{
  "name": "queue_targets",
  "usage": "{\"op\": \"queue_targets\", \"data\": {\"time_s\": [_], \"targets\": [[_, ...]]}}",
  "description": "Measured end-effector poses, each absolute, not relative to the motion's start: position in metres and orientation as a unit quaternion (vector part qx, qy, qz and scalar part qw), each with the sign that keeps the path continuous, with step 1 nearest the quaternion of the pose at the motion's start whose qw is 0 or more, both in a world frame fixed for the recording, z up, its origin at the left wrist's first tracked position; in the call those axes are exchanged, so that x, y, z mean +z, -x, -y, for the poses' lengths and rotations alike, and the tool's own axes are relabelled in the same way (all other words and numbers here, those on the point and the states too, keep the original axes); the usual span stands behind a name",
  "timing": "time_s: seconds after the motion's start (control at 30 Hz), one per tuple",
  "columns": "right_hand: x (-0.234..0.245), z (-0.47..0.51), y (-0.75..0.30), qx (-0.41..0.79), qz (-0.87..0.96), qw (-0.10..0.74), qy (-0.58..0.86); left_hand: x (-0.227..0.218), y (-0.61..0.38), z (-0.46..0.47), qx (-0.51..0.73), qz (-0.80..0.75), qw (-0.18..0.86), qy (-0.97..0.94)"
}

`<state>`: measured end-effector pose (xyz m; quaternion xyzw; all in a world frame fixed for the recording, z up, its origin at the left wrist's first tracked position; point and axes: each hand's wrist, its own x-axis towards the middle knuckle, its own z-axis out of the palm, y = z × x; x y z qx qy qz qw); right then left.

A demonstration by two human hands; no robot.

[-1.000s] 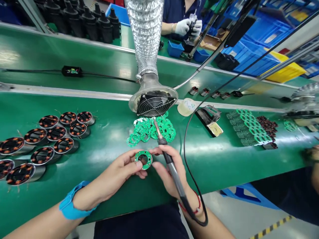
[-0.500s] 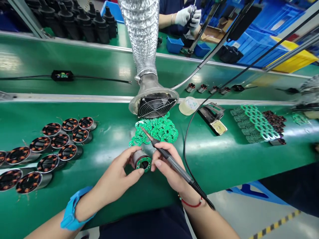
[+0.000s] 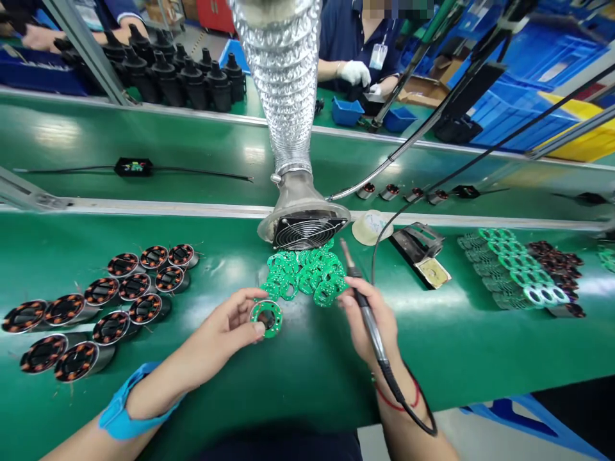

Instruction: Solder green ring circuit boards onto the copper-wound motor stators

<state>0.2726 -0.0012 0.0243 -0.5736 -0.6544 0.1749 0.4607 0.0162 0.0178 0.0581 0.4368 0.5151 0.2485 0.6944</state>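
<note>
Two things are in my grip. My left hand (image 3: 225, 330) pinches a small round silver motor stator (image 3: 266, 318) capped with a green ring-shaped circuit board, thumb on its near edge and fingertips on its far edge; the stator sits low over the green tabletop (image 3: 312, 371), right in front of me, board face tipped toward me; I cannot tell whether its base touches the surface. My right hand (image 3: 387, 320) is curled shut around the black handle of a slim soldering iron (image 3: 354, 276); the metal tip points away from me, over the right edge of a loose heap of green ring-shaped circuit boards (image 3: 307, 272); the iron and the stator are apart, with bare tabletop between them; the black cord loops back past my wrist and a red string bracelet (image 3: 401, 403).

Behind the heap stands a black wire-guarded fan (image 3: 305, 232) in a metal hood under a silver ribbed duct (image 3: 288, 83). Left of my hand lies a cluster of silver stators with copper windings (image 3: 120, 288); to the right are a black iron stand with a yellowish sponge (image 3: 423, 253) and rows of board-capped stators (image 3: 514, 272). Across the far belt, another person's white-gloved hand (image 3: 355, 72) is at a blue bin.
</note>
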Motion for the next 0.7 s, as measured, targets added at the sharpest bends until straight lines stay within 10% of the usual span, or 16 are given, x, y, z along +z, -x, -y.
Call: {"op": "queue_targets", "data": {"time_s": [0.17, 0.4, 0.7], "targets": [[0.015, -0.037, -0.342, 0.007, 0.698, 0.345, 0.627, 0.061, 0.013, -0.069, 0.343, -0.623, 0.567, -0.415], [-0.01, -0.06, -0.366, 0.07, 0.683, 0.349, 0.637, 0.055, 0.001, -0.191, 0.39, -0.656, 0.474, -0.439], [0.035, -0.015, -0.346, 0.215, 0.572, 0.593, 0.524, 0.037, -0.028, -0.268, 0.3, -0.748, 0.285, -0.519]]}}
